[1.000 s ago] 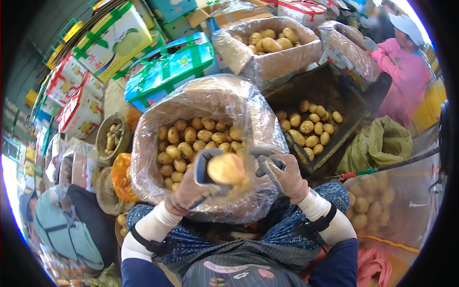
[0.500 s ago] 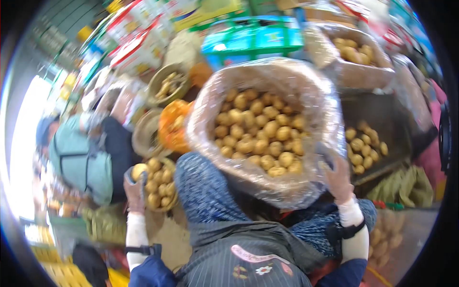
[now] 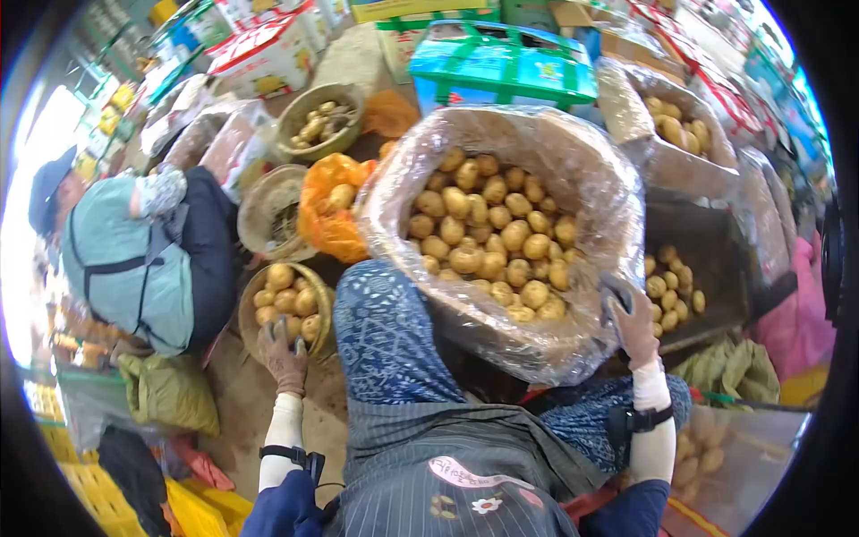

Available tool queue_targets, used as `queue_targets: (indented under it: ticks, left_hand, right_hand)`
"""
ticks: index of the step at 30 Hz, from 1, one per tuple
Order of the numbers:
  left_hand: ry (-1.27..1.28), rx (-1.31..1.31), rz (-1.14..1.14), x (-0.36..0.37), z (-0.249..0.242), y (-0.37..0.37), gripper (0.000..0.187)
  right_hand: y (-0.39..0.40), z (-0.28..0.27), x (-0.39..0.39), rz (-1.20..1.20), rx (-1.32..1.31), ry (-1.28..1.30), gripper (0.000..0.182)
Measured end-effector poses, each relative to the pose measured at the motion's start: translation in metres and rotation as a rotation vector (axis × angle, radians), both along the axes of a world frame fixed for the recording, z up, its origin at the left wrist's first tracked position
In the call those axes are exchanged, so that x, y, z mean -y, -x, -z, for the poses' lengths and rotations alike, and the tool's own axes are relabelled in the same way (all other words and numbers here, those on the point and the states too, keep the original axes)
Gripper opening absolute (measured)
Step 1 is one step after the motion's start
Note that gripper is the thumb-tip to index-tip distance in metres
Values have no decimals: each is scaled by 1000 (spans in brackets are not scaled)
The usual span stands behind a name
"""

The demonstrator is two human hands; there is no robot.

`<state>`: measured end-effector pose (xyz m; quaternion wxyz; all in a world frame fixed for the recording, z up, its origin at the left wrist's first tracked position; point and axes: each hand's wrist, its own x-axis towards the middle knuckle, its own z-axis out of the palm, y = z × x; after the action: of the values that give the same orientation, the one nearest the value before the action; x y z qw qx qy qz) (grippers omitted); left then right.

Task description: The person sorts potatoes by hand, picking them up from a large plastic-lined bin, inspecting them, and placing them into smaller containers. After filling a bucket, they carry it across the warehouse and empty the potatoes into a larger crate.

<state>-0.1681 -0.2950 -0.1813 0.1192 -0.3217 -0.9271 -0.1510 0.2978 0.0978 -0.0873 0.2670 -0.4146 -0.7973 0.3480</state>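
My left hand [image 3: 284, 360], in a glove with grey fingertips, is at the near rim of a round basket [image 3: 327, 309] of potatoes. Its fingers are apart and reach over the potatoes [image 3: 284, 299], with no potato plainly gripped. In front of me stands a large box lined with clear plastic [image 3: 394, 201], its inside heaped with potatoes [image 3: 501, 237]. At the box's near right corner, my gloved right hand [image 3: 631, 322] has its fingers bent round the edge of the plastic liner. Its fingertips are partly hidden against the plastic.
An orange bag [image 3: 324, 210] and two more baskets stand beyond my basket. Right of the box is a dark tray [image 3: 707, 246] with potatoes; behind it, another lined box [image 3: 689, 166]. A blue carton [image 3: 501, 67] stands at the back. A person [image 3: 134, 255] sits at left.
My left hand has moved from the basket's left side, where it held a potato, to its near rim, and that potato is no longer in it. My right hand stays at the box's edge.
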Motion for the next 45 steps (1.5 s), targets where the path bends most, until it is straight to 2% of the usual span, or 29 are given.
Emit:
queue_targets:
  ticks: [1, 6, 9, 11, 13, 15, 16, 17, 19, 20, 21, 22, 23, 24, 25, 26, 27, 29, 30, 33, 39, 41, 45]
  left_hand:
    - [100, -57, -78, -5, 3, -3, 66]
    - [4, 44, -28, -2, 5, 7, 65]
    - [2, -46, 16, -11, -21, 15, 62]
    - [-344, 212, 128, -33, -50, 20, 56]
    - [-342, 195, 141, -50, -73, 16, 50]
    - [-272, 113, 180, -58, -82, 25, 50]
    - [-188, -2, 199, -50, -71, 36, 51]
    - [-184, -1, 215, -40, -59, 41, 51]
    - [-84, -204, -55, -14, -34, 42, 53]
    - [-82, -204, -52, -3, -24, 37, 53]
    - [-351, 18, -115, 10, -14, 32, 52]
    - [-620, 244, -181, 22, -1, 26, 51]
    - [-624, 248, -190, 41, 21, 32, 51]
    - [-800, 546, -411, 63, 45, 46, 54]
    - [-968, 848, -633, 67, 48, 45, 57]
    - [-1187, 943, -560, 70, 56, 39, 65]
    - [-1188, 951, -566, 78, 58, 44, 65]
    - [-1015, 986, -457, 89, 70, 61, 72]
    - [-988, 1063, -522, 76, 48, 51, 76]
    - [-994, 1065, -601, 95, 66, 70, 74]
    - [-1020, 1121, -710, 97, 93, 82, 73]
    - [-1016, 1128, -757, 95, 99, 81, 73]
    - [-970, 1141, -858, 86, 102, 79, 73]
  right_hand:
    - [4, -4, 2, -12, -41, 28, 31]
    - [4, -8, 6, 28, -31, 115, 31]
    - [-1, 4, 6, 48, 87, -1, 35]
    - [1, -1, 15, 17, 55, -163, 39]
    - [5, -24, 26, 37, 83, -206, 39]
    - [1, -34, 28, -65, 67, -163, 37]
    - [1, -44, 33, -66, 56, -142, 32]
    - [-5, -38, 33, -51, 56, -137, 32]
    - [-13, -21, 34, -44, 223, -59, 28]
    - [-7, -45, 34, -84, 272, 31, 28]
    - [-1, -50, 35, -85, 274, 32, 28]
    - [5, -53, 35, -108, 155, -84, 30]
    - [9, -56, 36, -134, 39, -201, 32]
    - [13, -59, 38, -146, 46, -203, 32]
    - [17, -63, 41, -173, 24, -119, 36]
    - [21, -65, 43, -195, 3, -33, 40]
    - [25, -64, 43, -197, 12, -34, 40]
    - [33, -60, 42, -271, 55, 35, 45]
    - [39, -63, 46, -257, 101, -22, 44]
    - [57, -42, 37, -363, 137, 69, 43]
    - [97, -15, 12, -354, 252, 197, 42]
    - [107, -3, 5, -487, 242, 338, 41]
    - [132, 3, -18, -520, 355, 476, 42]
